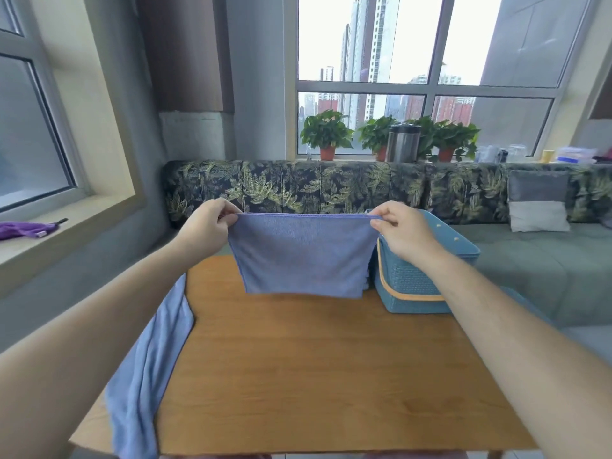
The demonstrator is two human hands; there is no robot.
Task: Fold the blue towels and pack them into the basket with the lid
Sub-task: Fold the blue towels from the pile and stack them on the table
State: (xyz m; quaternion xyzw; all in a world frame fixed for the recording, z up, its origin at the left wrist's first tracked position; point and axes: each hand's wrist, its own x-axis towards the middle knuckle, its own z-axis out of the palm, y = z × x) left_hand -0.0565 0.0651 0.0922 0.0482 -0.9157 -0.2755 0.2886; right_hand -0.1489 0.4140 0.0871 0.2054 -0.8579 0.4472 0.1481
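High-rise living room: sofa [331, 187], potted plants [326, 134], wooden table [314, 376].

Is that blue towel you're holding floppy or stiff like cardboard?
Probably floppy: the blue towel hangs limp from the left hand and right hand pinching its top corners. Likely light: pinches alone hold it. The second towel droops off the table.

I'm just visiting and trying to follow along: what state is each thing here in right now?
Held towel: stretched between both hands, hanging over the table.
Left hand: pinches its top left corner.
Right hand: pinches its top right corner.
Second towel: loose, draped over the table's left edge.
Basket: upright on the table; lid seems shut.
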